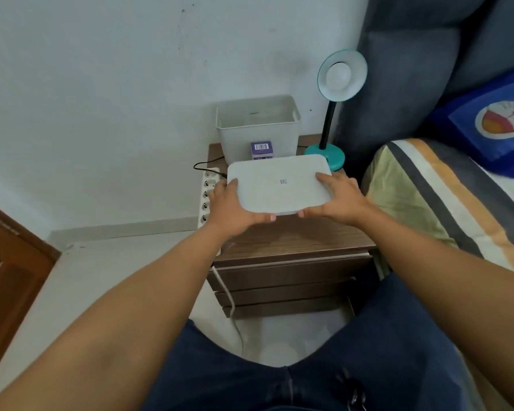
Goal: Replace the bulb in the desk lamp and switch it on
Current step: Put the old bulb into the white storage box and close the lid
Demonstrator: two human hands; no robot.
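Both hands hold a flat white lid [279,185] level above the brown wooden surface [294,238] of a bedside cabinet with drawers. The left hand [232,209] has its grip closed on the lid's left edge, thumb on top; the right hand [339,198] clasps the right edge the same way. Behind the lid stands an open white bin [258,129] against the pale wall, a small purple box [261,149] just in front of it. The teal desk lamp [333,114] stands at the surface's far right corner, its bulb [339,74] seated in the shade. A white power strip [209,191] lies along the left edge. A bed with striped bedding [445,203] lies to the right.
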